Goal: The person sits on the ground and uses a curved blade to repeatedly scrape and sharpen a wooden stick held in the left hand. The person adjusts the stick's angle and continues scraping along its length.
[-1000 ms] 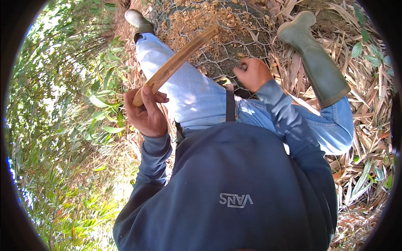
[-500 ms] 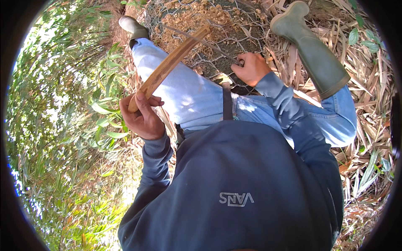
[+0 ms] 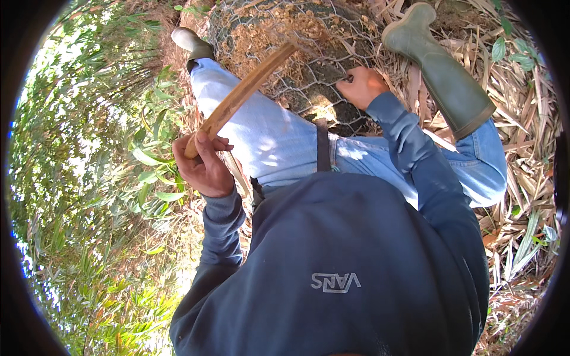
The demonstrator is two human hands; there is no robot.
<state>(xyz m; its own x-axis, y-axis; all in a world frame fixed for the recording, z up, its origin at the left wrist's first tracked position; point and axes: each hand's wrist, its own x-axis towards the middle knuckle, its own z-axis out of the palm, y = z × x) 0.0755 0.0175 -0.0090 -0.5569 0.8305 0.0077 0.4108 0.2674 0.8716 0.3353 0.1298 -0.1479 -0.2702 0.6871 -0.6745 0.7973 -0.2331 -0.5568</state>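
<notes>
My left hand (image 3: 203,168) grips the lower end of a long, flat wooden handle (image 3: 243,95). The handle slants up to the right, and its far end rests against a round ball of soil wrapped in wire mesh (image 3: 279,32). My right hand (image 3: 358,86) lies on the mesh at the ball's right side, fingers curled into the wire. The ball sits between my legs, which are in light blue jeans (image 3: 267,136). What is at the handle's far end is hidden against the mesh.
My green rubber boots (image 3: 442,74) (image 3: 189,41) flank the ball. Dry straw-coloured leaves (image 3: 522,154) cover the ground on the right. Green leafy bamboo-like plants (image 3: 107,178) crowd the left side. My dark blue sweatshirt (image 3: 356,267) fills the lower middle.
My right hand has crept a little further up the wire mesh. The left hand and the wooden handle have hardly shifted.
</notes>
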